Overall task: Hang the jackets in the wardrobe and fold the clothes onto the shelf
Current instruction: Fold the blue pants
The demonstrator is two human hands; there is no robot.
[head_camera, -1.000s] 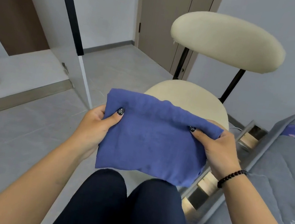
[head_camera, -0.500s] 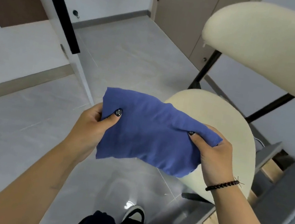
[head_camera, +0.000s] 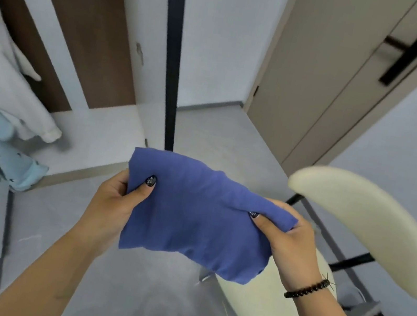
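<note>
Blue folded cloth [head_camera: 192, 213] pinched at both side edges by left hand [head_camera: 111, 202] and right hand [head_camera: 289, 243] grips, above bare floor [head_camera: 142, 284].

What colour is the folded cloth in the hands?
The folded cloth is plain blue, no pattern; the head view shows it best.

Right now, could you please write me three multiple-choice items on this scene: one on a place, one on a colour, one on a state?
1. Where is the chair?
A. right of the cloth
B. left of the cloth
C. inside the wardrobe

2. What colour is the cloth?
A. pink
B. blue
C. white

3. How is the cloth held?
A. one hand
B. lying on the floor
C. both hands

Key: 1 A, the chair stands at the right; 2 B, the cloth is blue; 3 C, the left hand and right hand each pinch a side.
</note>
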